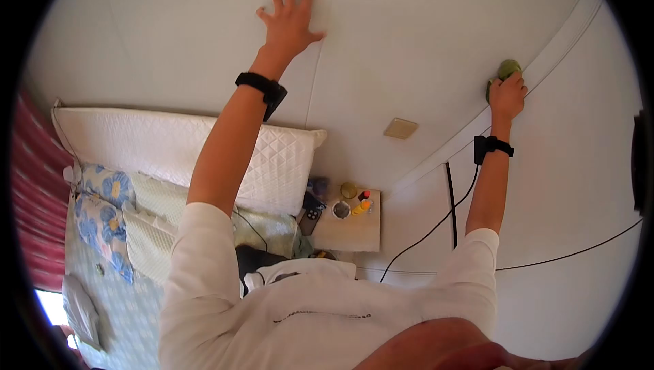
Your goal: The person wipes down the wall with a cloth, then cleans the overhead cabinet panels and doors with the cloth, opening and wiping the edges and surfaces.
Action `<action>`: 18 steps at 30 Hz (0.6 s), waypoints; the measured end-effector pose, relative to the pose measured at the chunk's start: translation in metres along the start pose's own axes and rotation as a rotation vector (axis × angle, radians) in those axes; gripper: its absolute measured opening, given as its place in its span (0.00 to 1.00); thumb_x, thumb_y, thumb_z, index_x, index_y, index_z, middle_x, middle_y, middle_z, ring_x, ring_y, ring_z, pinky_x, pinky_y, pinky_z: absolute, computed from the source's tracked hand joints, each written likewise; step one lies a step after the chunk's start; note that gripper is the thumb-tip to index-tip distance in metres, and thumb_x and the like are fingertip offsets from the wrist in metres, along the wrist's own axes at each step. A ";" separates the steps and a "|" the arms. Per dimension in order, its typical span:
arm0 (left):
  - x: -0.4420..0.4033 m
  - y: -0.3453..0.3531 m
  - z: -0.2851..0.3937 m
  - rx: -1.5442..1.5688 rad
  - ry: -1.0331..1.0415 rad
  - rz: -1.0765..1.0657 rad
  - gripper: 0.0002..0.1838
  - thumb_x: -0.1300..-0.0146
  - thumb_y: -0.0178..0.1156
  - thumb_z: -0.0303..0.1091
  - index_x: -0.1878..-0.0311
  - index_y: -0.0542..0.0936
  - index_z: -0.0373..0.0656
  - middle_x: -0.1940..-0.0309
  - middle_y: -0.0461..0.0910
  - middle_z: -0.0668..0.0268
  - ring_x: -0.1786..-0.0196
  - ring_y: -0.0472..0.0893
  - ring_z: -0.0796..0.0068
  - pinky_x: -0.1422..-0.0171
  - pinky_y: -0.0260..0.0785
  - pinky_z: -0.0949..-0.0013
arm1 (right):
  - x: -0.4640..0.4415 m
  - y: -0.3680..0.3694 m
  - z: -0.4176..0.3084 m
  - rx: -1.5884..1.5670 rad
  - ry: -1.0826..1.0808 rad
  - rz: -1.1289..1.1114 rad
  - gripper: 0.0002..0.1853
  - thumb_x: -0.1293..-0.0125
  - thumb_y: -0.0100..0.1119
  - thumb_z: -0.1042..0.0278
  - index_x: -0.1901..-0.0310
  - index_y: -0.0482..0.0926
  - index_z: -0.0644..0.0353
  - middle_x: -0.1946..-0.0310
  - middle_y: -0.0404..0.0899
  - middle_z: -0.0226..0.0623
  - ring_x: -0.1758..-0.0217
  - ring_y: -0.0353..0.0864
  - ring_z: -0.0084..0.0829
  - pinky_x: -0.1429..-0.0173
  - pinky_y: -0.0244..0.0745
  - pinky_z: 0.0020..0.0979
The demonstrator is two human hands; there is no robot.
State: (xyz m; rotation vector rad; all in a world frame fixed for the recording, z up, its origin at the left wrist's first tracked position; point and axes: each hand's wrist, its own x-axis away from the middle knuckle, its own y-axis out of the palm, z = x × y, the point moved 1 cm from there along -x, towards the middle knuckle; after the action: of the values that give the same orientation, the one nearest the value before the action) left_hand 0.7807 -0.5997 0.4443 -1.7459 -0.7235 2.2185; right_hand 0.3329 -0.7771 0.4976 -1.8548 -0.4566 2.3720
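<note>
My left hand [289,26] lies against the pale wall [409,36] with its fingers spread and nothing in it. A black strap circles that wrist. Farther right, my right hand [507,96] grips a crumpled green cloth [508,68] and presses it to the wall beside the white trim strip [555,43]. Part of the cloth is hidden under my fingers. A black band with a small box sits on the right wrist, and a cable [426,235] runs down from it. Between my arms, a square switch plate [400,128] is set in the wall.
Below stands a bedside table [347,238] with an ashtray [341,210], a yellow bottle [361,207] and other small items. To the left is a bed with a quilted headboard [279,165] and floral pillows [109,193]. A red curtain [41,193] hangs at the far left.
</note>
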 end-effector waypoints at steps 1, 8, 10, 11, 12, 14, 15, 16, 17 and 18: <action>0.000 -0.010 0.004 -0.047 -0.012 0.018 0.56 0.48 0.76 0.54 0.19 0.55 0.58 0.18 0.47 0.51 0.18 0.51 0.45 0.37 0.62 0.27 | 0.001 0.002 0.000 -0.024 0.024 -0.021 0.22 0.37 0.63 0.61 0.47 0.70 0.64 0.49 0.78 0.47 0.44 0.77 0.49 0.52 0.83 0.49; -0.004 -0.005 -0.006 0.107 -0.001 -0.249 0.71 0.54 0.79 0.53 0.17 0.37 0.55 0.17 0.25 0.52 0.17 0.30 0.37 0.35 0.46 0.10 | 0.000 0.013 -0.045 -0.237 0.127 -0.081 0.30 0.40 0.60 0.56 0.43 0.66 0.69 0.44 0.71 0.63 0.40 0.71 0.61 0.43 0.77 0.56; -0.004 -0.008 -0.004 0.124 0.000 -0.246 0.70 0.53 0.80 0.52 0.17 0.39 0.56 0.17 0.26 0.51 0.17 0.30 0.38 0.34 0.47 0.12 | -0.004 0.014 -0.079 -0.291 0.114 -0.032 0.31 0.40 0.60 0.56 0.41 0.66 0.69 0.41 0.69 0.63 0.38 0.69 0.62 0.41 0.75 0.57; -0.002 -0.006 -0.005 0.116 -0.001 -0.263 0.70 0.53 0.80 0.52 0.17 0.39 0.56 0.17 0.26 0.51 0.17 0.30 0.38 0.34 0.47 0.12 | -0.004 0.016 -0.097 -0.292 0.107 0.008 0.32 0.40 0.60 0.55 0.39 0.66 0.70 0.38 0.67 0.63 0.36 0.67 0.62 0.40 0.75 0.57; -0.002 -0.002 -0.007 0.124 0.002 -0.225 0.70 0.54 0.80 0.52 0.17 0.39 0.56 0.17 0.26 0.52 0.17 0.31 0.38 0.33 0.47 0.13 | -0.005 0.006 -0.122 -0.359 0.116 0.004 0.32 0.39 0.59 0.55 0.39 0.67 0.69 0.36 0.67 0.64 0.35 0.66 0.62 0.38 0.74 0.56; -0.001 -0.003 -0.006 0.124 0.008 -0.188 0.70 0.54 0.80 0.52 0.17 0.40 0.56 0.17 0.26 0.52 0.17 0.31 0.39 0.33 0.48 0.13 | -0.005 -0.011 -0.182 -0.386 0.062 0.119 0.28 0.41 0.62 0.58 0.44 0.72 0.68 0.34 0.69 0.59 0.38 0.71 0.58 0.37 0.73 0.53; -0.002 -0.007 -0.004 0.109 -0.004 -0.200 0.70 0.55 0.80 0.52 0.17 0.40 0.56 0.17 0.28 0.52 0.17 0.32 0.39 0.32 0.48 0.14 | -0.004 -0.019 -0.210 -0.345 0.002 0.240 0.23 0.43 0.64 0.60 0.50 0.76 0.66 0.35 0.72 0.53 0.42 0.75 0.55 0.37 0.73 0.51; -0.003 -0.011 -0.004 0.093 -0.014 -0.209 0.69 0.55 0.80 0.52 0.17 0.41 0.56 0.16 0.29 0.52 0.17 0.33 0.39 0.32 0.49 0.15 | -0.004 -0.026 -0.234 -0.446 -0.083 0.220 0.21 0.43 0.63 0.61 0.50 0.76 0.65 0.33 0.72 0.50 0.42 0.75 0.54 0.40 0.74 0.51; -0.003 -0.014 -0.004 0.084 -0.008 -0.201 0.69 0.55 0.80 0.52 0.17 0.41 0.56 0.16 0.29 0.52 0.17 0.33 0.39 0.32 0.49 0.15 | -0.005 -0.033 -0.257 -0.545 -0.168 0.205 0.20 0.42 0.61 0.63 0.50 0.76 0.64 0.31 0.71 0.47 0.42 0.76 0.54 0.42 0.76 0.51; -0.002 -0.015 -0.004 0.088 0.000 -0.203 0.69 0.55 0.80 0.52 0.17 0.42 0.57 0.16 0.31 0.52 0.16 0.34 0.40 0.32 0.50 0.15 | -0.003 -0.043 -0.279 -0.598 -0.241 0.159 0.18 0.42 0.61 0.65 0.50 0.77 0.62 0.31 0.72 0.42 0.42 0.76 0.52 0.44 0.78 0.50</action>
State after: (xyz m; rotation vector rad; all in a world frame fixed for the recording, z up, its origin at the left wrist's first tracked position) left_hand 0.7836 -0.5871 0.4526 -1.5573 -0.7539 2.0820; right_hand 0.5968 -0.6885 0.4525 -1.8581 -1.1977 2.8009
